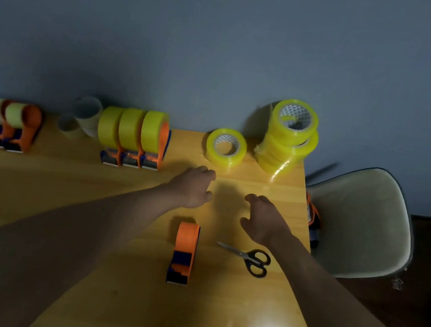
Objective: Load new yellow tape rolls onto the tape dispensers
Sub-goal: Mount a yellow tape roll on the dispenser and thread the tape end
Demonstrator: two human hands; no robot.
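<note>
Yellow tape roll (226, 148) lay flat, ungripped; I judged my left hand (195, 187) and right hand (262, 220), both loosely open and empty, should lift it squarely.

Plain home workroom: wooden table (31, 188), shell chair (365, 224) (bare grey wall (203, 31)).

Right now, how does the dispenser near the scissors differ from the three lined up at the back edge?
The near dispenser carries no roll, so its orange hub is bare; the three back dispensers each hold a full yellow tape roll. The near dispenser stands alone, close to the scissors; the back three sit side by side near the wall. All share the same orange and blue body, standing upright on the wooden table.
</note>
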